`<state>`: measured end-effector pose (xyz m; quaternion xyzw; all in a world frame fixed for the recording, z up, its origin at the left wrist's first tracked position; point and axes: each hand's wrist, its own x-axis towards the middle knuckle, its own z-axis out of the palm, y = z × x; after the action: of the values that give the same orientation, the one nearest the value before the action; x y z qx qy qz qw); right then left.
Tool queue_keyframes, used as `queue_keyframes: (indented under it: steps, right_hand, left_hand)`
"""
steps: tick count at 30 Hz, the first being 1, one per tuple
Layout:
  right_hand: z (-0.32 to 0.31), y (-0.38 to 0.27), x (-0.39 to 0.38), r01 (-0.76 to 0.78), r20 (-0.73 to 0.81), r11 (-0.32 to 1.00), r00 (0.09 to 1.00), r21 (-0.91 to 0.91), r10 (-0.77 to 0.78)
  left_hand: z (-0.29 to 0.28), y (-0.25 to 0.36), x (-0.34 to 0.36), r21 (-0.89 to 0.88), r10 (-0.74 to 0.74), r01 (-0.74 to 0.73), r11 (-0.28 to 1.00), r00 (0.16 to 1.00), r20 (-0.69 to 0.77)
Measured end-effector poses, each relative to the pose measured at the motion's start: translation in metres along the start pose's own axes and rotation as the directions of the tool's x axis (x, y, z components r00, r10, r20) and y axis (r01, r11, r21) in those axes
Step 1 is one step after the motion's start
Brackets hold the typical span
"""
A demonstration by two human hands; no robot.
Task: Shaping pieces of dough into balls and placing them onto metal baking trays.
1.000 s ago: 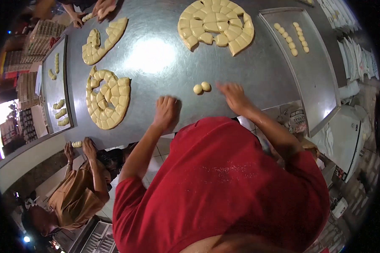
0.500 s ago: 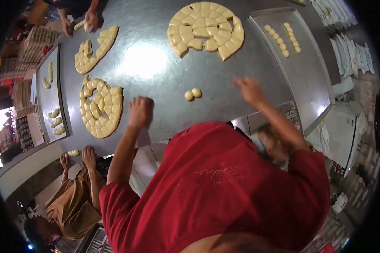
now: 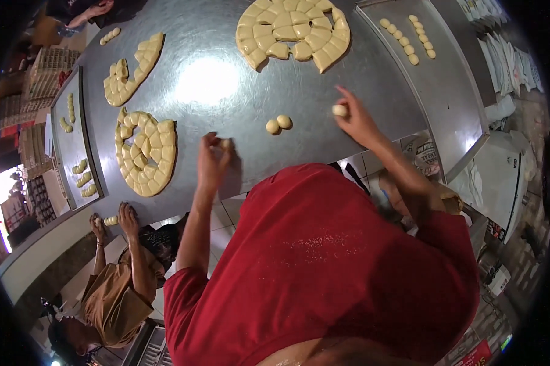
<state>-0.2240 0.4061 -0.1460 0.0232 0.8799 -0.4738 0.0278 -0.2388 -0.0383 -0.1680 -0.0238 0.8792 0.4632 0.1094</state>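
Both of my hands are over the steel table (image 3: 305,91). My left hand (image 3: 214,160) is closed on a small pale dough ball (image 3: 225,144), right of the lower-left slab of cut dough (image 3: 163,160). Out to the right, my right hand (image 3: 357,127) grips another dough ball (image 3: 340,110) with its index finger raised. Two smooth round balls (image 3: 272,127) lie touching between my hands. Beyond them is a large, partly broken round of scored dough (image 3: 257,33); a smaller broken piece (image 3: 122,91) sits at upper left.
Trays with dough rows flank the table at right (image 3: 446,110) and left (image 3: 71,152). A co-worker (image 3: 113,296) at lower left handles a short dough row (image 3: 111,221); another person's hands (image 3: 92,13) show at top left beside a short row. Stacked cartons (image 3: 52,73) stand along the left.
Dough balls now show in both my hands. My left hand has turned and opened a little from a fist; my right has shifted left and up. The top-left person's hands have left their dough row.
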Motion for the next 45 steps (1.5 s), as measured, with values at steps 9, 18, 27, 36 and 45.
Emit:
queue_keyframes:
  steps: [9, 18, 27, 36, 45]
  right_hand:
    - [0.078, -0.035, 0.036, 0.413, 0.161, 0.910, 0.901, -0.034, -0.403]
    - [0.056, 0.002, 0.022, -0.007, -0.053, 0.988, 0.999, 0.154, 0.015]
    - [0.059, 0.006, 0.014, 0.072, -0.140, 0.992, 0.989, 0.106, -0.057]
    - [0.079, -0.080, 0.019, 0.086, 0.207, 0.924, 0.963, 0.372, -0.173]
    - [0.072, -0.152, 0.015, -0.065, 0.415, 0.906, 0.901, 0.418, -0.127]
  left_hand:
    - [0.068, 0.062, 0.023, 0.199, 0.350, -0.393, 0.898, 0.910, 0.221]
    - [0.103, 0.101, 0.183, 0.422, 0.420, -0.356, 0.834, 0.905, -0.066]
    - [0.035, 0.060, 0.096, 0.237, 0.317, -0.308, 0.921, 0.948, 0.001]
    - [0.008, 0.048, -0.011, -0.418, -0.115, 0.155, 0.895, 0.986, 0.119]
    - [0.034, 0.133, -0.020, -0.576, 0.253, -0.192, 0.795, 0.967, 0.026]
